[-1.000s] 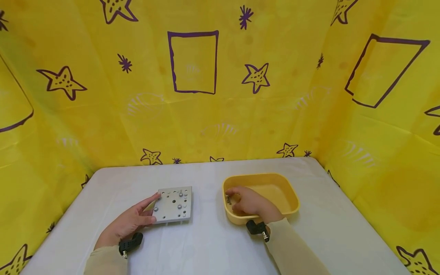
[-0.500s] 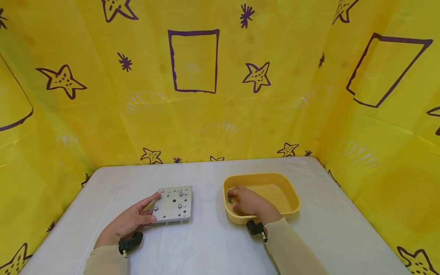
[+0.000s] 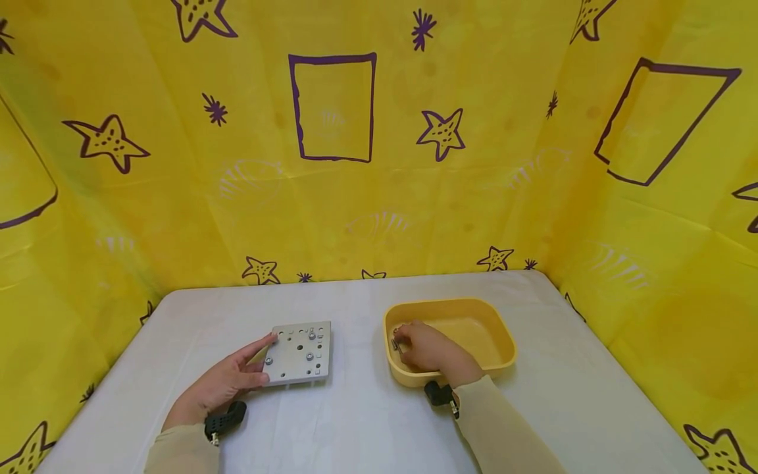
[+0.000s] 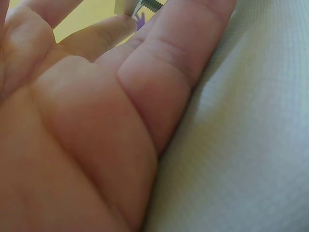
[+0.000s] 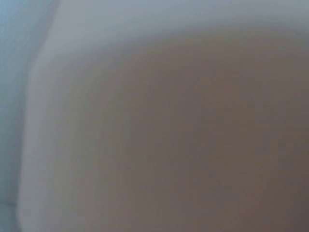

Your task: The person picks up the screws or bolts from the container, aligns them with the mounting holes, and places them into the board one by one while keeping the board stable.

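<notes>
On the left of the table a square, light metal plate (image 3: 296, 368) with many holes is held tilted by my left hand (image 3: 216, 382). Thumb and fingers grip its left edge. Several socket-head screws (image 3: 309, 356) sit in the plate. A threaded screw end (image 4: 153, 5) pokes out near the fingers in the left wrist view. My right hand (image 3: 432, 349) reaches into a yellow plastic bin (image 3: 509, 352), fingers bent around small metal screws (image 3: 395, 343) at its left end. Whether they pinch one cannot be made out. The right wrist view is only blur.
A white cloth covers the table (image 3: 349, 421). Yellow curtains (image 3: 379, 197) with purple drawings close off the back and both sides. The bin's raised wall surrounds the right hand. Black cameras (image 3: 438, 393) are strapped to both wrists.
The right fingers and thumb have drawn closer together over the screws in the bin, and a screw there has shifted. My left hand and the plate stay put.
</notes>
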{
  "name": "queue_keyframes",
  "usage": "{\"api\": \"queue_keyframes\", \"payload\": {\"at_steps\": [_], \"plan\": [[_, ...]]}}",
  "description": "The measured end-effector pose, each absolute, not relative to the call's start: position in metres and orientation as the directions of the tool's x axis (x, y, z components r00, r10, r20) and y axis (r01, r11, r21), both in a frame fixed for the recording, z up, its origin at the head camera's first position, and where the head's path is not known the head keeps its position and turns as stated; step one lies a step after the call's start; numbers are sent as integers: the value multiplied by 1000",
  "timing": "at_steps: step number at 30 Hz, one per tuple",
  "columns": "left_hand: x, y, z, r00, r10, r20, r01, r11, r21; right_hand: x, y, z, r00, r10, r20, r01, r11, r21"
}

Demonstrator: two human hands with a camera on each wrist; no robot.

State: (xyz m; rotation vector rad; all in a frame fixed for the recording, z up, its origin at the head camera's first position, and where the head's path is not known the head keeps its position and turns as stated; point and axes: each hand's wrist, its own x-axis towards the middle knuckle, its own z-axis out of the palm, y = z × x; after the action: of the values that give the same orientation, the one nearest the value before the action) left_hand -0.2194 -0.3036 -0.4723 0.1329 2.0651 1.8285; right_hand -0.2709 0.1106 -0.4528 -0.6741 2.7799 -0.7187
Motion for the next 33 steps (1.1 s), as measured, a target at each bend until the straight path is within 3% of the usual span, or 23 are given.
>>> {"api": "queue_keyframes", "payload": {"at_steps": [9, 15, 22, 26, 33], "plan": [[-219, -304, -473, -919, 329, -216, -182, 131, 974, -272, 112, -452, -879, -475, -50, -391, 776, -496], [-219, -303, -473, -920, 320, -225, -191, 135, 972, -266, 118, -442, -923, -385, -12, -326, 795, -512], [-219, -303, -471, -920, 320, -224, -187, 141, 972, -262, 130, -427, -967, -253, 5, -201, 758, -620], [-219, -303, -472, -920, 321, -225, -191, 136, 972, -262, 135, -427, -983, -181, 6, -127, 665, -736], [-219, -304, -473, -918, 328, -222, -189, 129, 973, -263, 138, -423, -993, -100, -70, 27, 379, -925]]}}
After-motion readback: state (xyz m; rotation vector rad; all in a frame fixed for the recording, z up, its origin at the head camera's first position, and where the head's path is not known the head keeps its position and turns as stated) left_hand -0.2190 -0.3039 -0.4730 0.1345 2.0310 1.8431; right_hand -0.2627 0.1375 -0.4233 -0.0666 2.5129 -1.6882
